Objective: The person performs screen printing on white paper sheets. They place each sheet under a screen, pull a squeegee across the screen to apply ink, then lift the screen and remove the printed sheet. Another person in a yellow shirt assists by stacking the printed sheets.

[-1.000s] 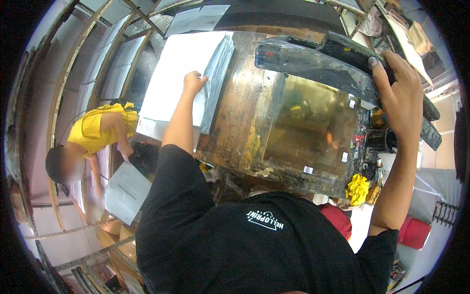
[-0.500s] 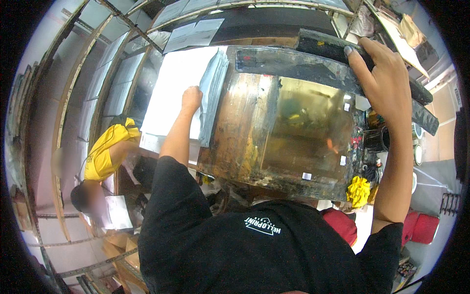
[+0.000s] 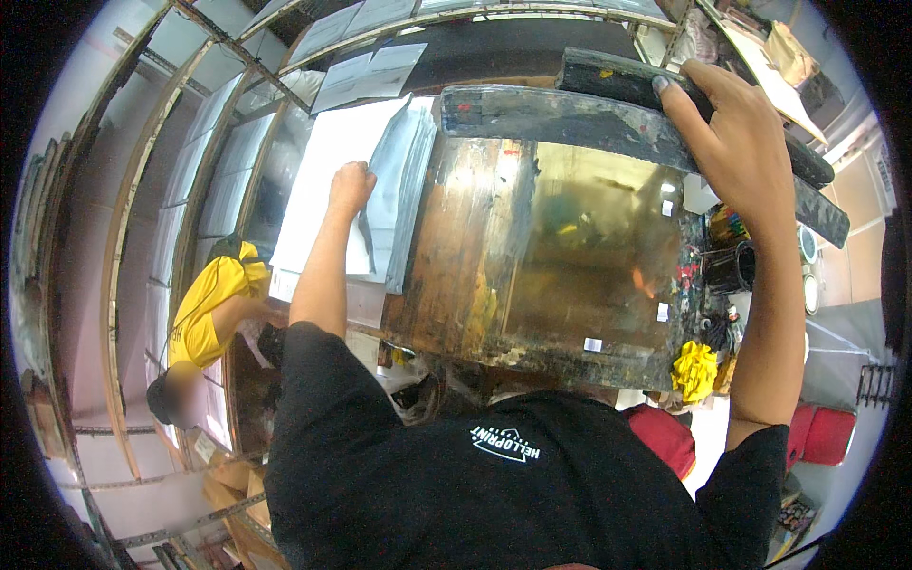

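Head view: wide paint-stained tabletop (image 3: 456,275) under a glossy yellow-brown screen (image 3: 589,247). Long dark squeegee (image 3: 570,119) lies across its far edge; right hand (image 3: 741,152) grips it at the right, fingers wrapped over. Left hand (image 3: 350,188), fingers curled shut, presses the white sheet stack (image 3: 328,180) at left. Person in yellow shirt (image 3: 214,299) crouches far left.

Our left hand (image 3: 350,187): moved from flat on the paper stack (image 3: 394,190) to a fist at its edge.
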A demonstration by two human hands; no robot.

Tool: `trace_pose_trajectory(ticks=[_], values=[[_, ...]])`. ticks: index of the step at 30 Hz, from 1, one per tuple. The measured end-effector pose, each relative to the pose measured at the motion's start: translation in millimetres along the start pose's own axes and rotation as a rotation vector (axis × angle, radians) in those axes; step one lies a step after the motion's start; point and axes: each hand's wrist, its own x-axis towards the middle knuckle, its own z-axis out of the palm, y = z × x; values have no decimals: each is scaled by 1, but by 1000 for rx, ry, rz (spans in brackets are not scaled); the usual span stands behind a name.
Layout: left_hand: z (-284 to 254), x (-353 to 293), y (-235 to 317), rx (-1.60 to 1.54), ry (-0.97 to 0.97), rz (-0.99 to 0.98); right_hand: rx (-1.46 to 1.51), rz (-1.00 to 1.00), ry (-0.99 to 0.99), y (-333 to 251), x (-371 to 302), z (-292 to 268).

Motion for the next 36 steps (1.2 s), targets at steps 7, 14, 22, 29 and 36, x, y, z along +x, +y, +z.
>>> trace_pose_trajectory(ticks=[7,14,22,29,36], values=[[-20,-7,92,-14,-139,178,-30,11,-15,6,20,-2],[75,-40,261,-253,-282,244,18,60,-40,-11,33,-17],[202,-55,386,-359,-283,428,-18,10,-39,-9,27,-21],[224,-56,474,-551,-185,467,13,29,-68,-11,22,-24],[223,-67,541,-591,-258,466,48,5,-103,-13,21,-32]])
